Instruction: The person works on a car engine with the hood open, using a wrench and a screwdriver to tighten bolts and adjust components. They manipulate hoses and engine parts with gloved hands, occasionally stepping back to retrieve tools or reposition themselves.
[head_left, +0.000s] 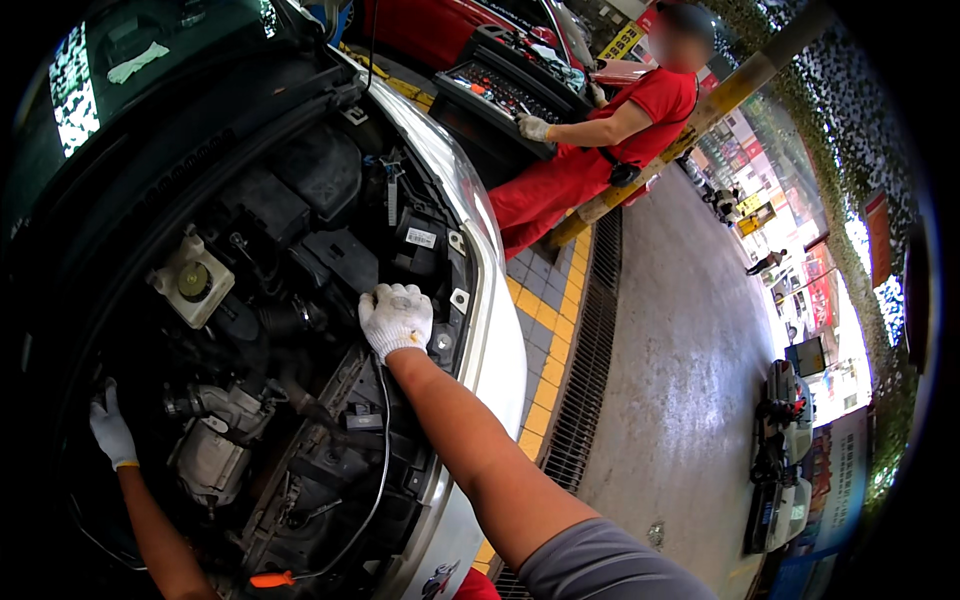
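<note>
Head view: the right hand (pixel 397 318), white-gloved, lies knuckles-up with fingers curled over the black parts near the front edge of the open engine bay (pixel 335 410), and whether it pinches anything cannot be told; a thin grey cord (pixel 387 425) runs from beside its wrist down to an orange handle (pixel 271 579) at the lower edge. The left hand (pixel 113 430), also gloved, reaches into the dark far left of the bay, its grip unreadable, with the metal engine part (pixel 215 450) to its right and the pale reservoir (pixel 195 283) farther up. Beyond the white fender (pixel 497 350), a co-worker in red (pixel 640 120) stands at a tool tray (pixel 515 95).
</note>
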